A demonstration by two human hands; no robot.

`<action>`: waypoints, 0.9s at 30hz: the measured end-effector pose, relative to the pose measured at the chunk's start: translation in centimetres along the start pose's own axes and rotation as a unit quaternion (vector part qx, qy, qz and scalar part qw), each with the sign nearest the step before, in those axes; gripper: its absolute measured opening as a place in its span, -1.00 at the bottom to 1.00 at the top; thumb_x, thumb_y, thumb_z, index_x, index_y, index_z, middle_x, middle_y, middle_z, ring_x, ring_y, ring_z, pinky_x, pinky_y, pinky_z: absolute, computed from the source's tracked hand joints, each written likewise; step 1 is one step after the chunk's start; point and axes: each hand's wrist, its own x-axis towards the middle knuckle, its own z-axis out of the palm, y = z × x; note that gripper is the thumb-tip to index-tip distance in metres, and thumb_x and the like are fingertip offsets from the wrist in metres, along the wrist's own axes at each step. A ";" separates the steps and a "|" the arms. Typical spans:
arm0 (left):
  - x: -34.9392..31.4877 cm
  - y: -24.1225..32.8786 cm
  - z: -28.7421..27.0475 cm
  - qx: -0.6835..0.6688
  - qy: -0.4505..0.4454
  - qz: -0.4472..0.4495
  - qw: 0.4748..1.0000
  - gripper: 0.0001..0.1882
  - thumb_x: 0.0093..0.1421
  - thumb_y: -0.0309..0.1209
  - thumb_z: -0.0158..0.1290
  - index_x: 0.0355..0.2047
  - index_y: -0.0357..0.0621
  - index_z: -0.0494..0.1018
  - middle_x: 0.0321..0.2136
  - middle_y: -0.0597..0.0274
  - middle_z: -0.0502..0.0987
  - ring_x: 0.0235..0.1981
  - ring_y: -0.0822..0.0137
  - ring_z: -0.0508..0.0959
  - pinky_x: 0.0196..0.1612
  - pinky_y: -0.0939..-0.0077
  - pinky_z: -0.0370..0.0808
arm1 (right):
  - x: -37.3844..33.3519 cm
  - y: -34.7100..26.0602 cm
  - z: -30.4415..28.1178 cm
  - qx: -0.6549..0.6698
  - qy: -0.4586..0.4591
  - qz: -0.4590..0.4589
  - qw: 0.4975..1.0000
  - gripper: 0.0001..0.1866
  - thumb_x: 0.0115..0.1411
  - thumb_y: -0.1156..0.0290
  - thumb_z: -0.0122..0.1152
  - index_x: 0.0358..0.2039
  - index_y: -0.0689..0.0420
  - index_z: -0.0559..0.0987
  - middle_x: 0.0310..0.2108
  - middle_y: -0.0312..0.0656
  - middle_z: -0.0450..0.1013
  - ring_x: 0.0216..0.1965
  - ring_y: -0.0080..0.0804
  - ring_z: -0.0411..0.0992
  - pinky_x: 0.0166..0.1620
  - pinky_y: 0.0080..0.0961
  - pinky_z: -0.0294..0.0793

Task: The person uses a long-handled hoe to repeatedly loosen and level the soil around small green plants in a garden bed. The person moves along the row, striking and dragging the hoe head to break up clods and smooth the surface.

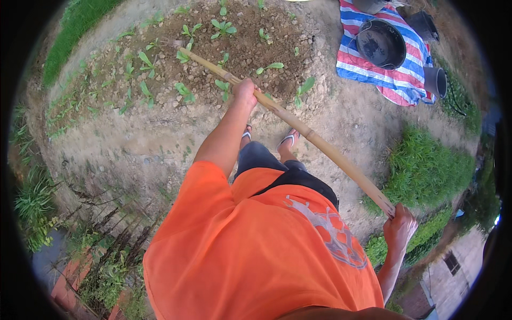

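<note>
A long bamboo pole (314, 140) slants across my front, from the planted soil at the upper left down to my right side. My left hand (245, 92) is closed around it partway along, over the near edge of the bed. Down by my right hip, my right hand (401, 225) grips the near end. The pole's far end lies among small leafy seedlings (184, 93); a small dull piece (172, 43) shows there, too blurred against the soil to make out.
Brown, clumpy soil (248, 58) holds rows of seedlings. On a striped red, white and blue sheet (349, 66) at the upper right stands a black bucket (381, 45), with other dark containers around it. Tall green plants (426, 165) grow at right; my sandalled feet (289, 138) stand on bare ground.
</note>
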 end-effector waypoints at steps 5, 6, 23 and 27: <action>-1.0 -2.2 1.9 -0.001 0.020 0.025 0.999 -0.77 0.17 -0.56 -0.08 -0.16 -0.23 0.23 -0.52 0.07 0.34 -0.65 0.23 0.37 -0.62 0.26 0.37 | 0.6 2.0 -0.8 -0.036 -0.029 0.027 0.999 -0.84 -0.17 0.61 0.12 -0.55 0.17 0.34 -0.64 -0.01 0.36 -0.56 0.10 0.40 -0.50 -0.01 0.29; -1.2 -3.7 2.7 -0.009 0.023 0.019 1.000 -0.76 0.16 -0.57 -0.08 -0.15 -0.23 0.23 -0.52 0.07 0.34 -0.65 0.23 0.37 -0.62 0.26 0.37 | 0.6 2.4 -1.5 -0.039 -0.031 0.037 0.998 -0.86 -0.16 0.62 0.10 -0.55 0.17 0.35 -0.63 0.02 0.37 -0.54 0.14 0.39 -0.48 0.01 0.28; -1.5 -3.9 3.4 0.030 0.032 0.011 0.999 -0.86 0.18 -0.56 -0.08 -0.24 -0.25 0.26 -0.54 0.10 0.34 -0.65 0.23 0.36 -0.61 0.29 0.38 | 0.5 4.1 1.1 -0.014 -0.021 0.016 1.000 -0.82 -0.19 0.63 0.12 -0.57 0.15 0.33 -0.64 -0.03 0.36 -0.57 0.05 0.41 -0.51 -0.06 0.34; 1.6 -1.7 1.6 0.042 0.048 0.038 0.997 -0.86 0.16 -0.55 -0.08 -0.25 -0.26 0.26 -0.53 0.07 0.35 -0.65 0.23 0.37 -0.61 0.30 0.38 | 1.7 3.3 3.4 0.027 -0.021 -0.008 0.999 -0.82 -0.20 0.63 0.13 -0.57 0.15 0.32 -0.64 -0.04 0.36 -0.56 0.05 0.41 -0.51 -0.07 0.34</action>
